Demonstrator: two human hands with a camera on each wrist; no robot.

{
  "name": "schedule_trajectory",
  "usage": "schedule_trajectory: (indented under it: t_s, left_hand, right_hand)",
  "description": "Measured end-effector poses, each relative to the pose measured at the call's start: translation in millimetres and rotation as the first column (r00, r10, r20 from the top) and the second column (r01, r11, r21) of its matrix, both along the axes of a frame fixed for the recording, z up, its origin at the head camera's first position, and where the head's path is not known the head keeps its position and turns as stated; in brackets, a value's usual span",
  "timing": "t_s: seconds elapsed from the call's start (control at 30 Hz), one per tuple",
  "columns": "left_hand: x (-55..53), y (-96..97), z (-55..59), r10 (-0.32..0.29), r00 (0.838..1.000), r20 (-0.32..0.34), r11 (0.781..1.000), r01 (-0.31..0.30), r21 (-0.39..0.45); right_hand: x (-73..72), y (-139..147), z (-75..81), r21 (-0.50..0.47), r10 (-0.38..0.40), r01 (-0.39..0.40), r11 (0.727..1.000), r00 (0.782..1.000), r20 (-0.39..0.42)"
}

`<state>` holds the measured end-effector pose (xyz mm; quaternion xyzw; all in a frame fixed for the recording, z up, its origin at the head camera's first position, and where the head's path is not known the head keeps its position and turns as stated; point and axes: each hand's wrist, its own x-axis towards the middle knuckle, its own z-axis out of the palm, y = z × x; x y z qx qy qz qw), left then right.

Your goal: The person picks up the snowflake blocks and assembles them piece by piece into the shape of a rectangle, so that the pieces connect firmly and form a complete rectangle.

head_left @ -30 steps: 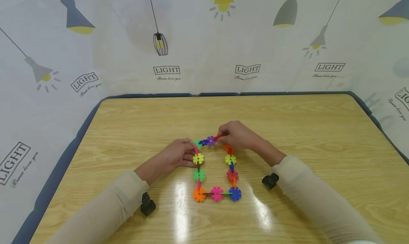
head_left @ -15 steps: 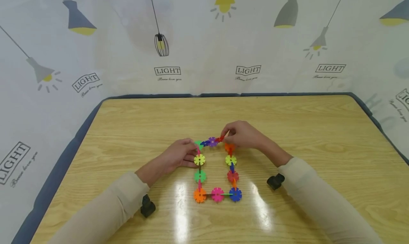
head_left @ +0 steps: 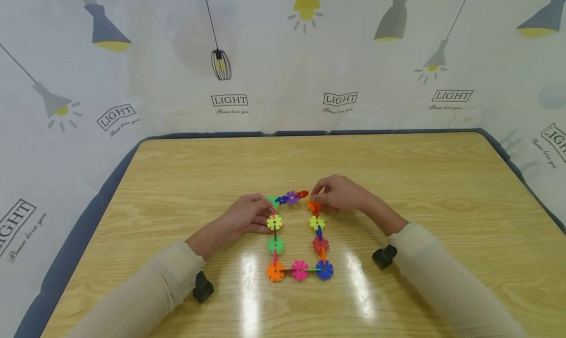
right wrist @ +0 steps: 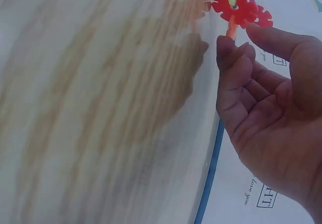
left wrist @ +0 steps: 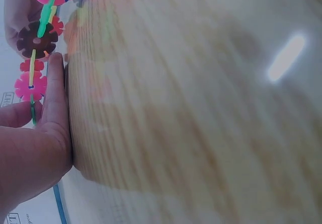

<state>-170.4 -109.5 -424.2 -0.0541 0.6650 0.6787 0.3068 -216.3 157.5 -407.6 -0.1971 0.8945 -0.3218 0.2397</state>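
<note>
Notched plastic interlocking discs join into a rectangular chain on the table, its far right corner parted. In the head view my left hand [head_left: 248, 214] holds the far left corner; the left wrist view shows its thumb and forefinger pinching a green disc [left wrist: 33, 112] seen edge-on. My right hand [head_left: 340, 193] is at the top of the right side, thumb and forefinger curled about an orange disc [head_left: 313, 205]. The red disc [head_left: 302, 194] ends the far row beside a purple disc [head_left: 291, 197], just left of the right fingertips and apart from them.
The wooden table [head_left: 199, 166] carries the chain near its middle. An orange disc [head_left: 276, 271], a pink disc [head_left: 300, 270] and a blue disc [head_left: 325, 270] mark the near side. A lamp-printed white curtain [head_left: 274, 58] stands behind the table.
My right hand has let go of the red disc and moved slightly right and nearer, to the orange disc. My left hand stays at the far left corner.
</note>
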Motion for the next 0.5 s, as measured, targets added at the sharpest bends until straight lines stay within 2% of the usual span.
schedule_trajectory:
  t_s: [0.27,0.5]
  left_hand:
    - [0.5,-0.8,-0.8,-0.008,1.0,-0.011,1.0,0.008,-0.003]
    - [0.6,-1.4,-2.2,-0.021,0.999,-0.027,1.0,0.021,-0.007]
  right_hand:
    - [1.6,-1.8,-4.9,-0.038,0.011,-0.01,0.999,0.999,0.041]
    - [1.6,5.3,-4.2,-0.142,-0.047,0.064,0.988,0.992,0.117]
